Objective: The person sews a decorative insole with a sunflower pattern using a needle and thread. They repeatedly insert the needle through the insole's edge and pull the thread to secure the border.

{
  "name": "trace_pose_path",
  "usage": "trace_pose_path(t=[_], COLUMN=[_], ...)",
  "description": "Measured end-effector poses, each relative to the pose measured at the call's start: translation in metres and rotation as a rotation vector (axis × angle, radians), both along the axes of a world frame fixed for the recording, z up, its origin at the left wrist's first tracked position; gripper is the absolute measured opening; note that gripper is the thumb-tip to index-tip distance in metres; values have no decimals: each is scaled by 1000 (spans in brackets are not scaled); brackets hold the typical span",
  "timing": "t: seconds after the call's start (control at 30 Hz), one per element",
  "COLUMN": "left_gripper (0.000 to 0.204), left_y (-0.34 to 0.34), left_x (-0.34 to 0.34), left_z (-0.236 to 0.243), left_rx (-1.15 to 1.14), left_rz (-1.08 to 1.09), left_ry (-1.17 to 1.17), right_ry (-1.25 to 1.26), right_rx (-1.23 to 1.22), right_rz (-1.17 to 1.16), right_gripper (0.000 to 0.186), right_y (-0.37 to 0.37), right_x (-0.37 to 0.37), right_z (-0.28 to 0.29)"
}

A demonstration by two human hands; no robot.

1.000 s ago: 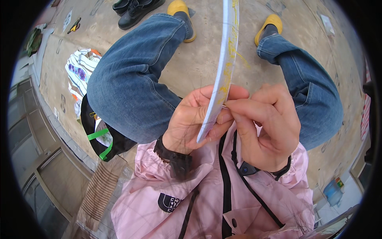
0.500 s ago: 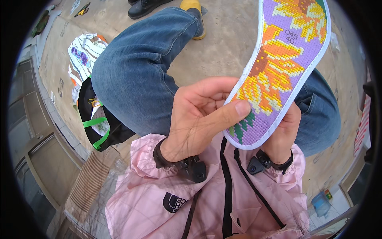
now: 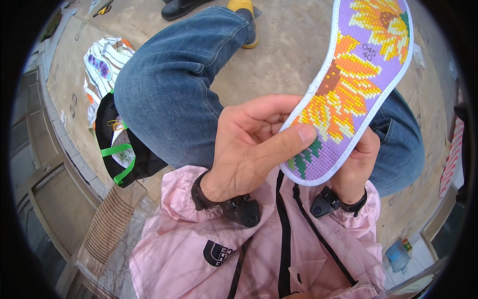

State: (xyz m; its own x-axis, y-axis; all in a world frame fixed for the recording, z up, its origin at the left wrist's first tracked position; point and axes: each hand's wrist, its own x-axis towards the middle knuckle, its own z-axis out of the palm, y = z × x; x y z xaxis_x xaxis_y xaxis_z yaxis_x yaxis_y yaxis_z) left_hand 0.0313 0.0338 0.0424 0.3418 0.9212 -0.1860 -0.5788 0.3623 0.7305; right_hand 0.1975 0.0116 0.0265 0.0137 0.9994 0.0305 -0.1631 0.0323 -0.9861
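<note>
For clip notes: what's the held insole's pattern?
The insole is floral: yellow, orange and cream on purple, with some green; best in the head view.

The insole [image 3: 348, 99] is in the left hand [image 3: 249, 144], before the right hand [image 3: 355, 164]. Left of the leg [image 3: 174, 89], a bag [image 3: 149, 157] lies on the floor [image 3: 279, 60], cloth [image 3: 110, 50] beyond it, scissors [image 3: 103, 9] farther ahead.

Gap over floor [image 3: 279, 60] between left leg [image 3: 174, 89] and insole [image 3: 343, 99] — left hand [image 3: 256, 144] closes lower end; insole partly screens right hand [image 3: 356, 162].
</note>
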Motion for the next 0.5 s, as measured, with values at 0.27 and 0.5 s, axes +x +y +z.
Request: trace_pose_path(t=[0.27, 0.5], left_gripper=[35, 35], left_y=[2, 1], left_x=[1, 4], left_z=[-3, -5], left_rx=[-8, 1], left_rz=[7, 27], left_ry=[8, 48], right_ry=[92, 58], right_rx=[-9, -36], right_rz=[-6, 108], right_gripper=[28, 29], right_y=[5, 7], right_x=[-7, 0], right_z=[6, -1])
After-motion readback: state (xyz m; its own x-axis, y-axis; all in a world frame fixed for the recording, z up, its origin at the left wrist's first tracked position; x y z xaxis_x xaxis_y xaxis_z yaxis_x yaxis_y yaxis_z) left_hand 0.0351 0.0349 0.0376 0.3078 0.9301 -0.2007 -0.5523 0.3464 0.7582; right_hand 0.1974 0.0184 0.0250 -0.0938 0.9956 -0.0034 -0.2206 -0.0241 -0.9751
